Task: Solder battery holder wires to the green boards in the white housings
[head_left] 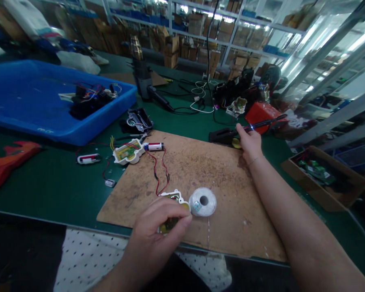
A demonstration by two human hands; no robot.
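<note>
My left hand (162,231) is closed on a white plastic housing (182,199) with a circuit board inside, at the front edge of the brown board. Its fingers hide part of the housing. Beside it lies a spool of solder wire (211,202), a loose strand hanging toward me. My right hand (251,142) is stretched out to the far right, closed round a thin dark tool (269,121) that looks like a soldering iron. Under those fingers is a black stand (220,136) with a yellow sponge (236,142).
On the brown board's (194,166) left edge lie a second white housing (129,152) and a battery (154,146). A blue tray (109,115) stands at left, near a heat gun (142,77). An orange-red tool (12,162) lies far left; a cardboard box (328,198) stands right.
</note>
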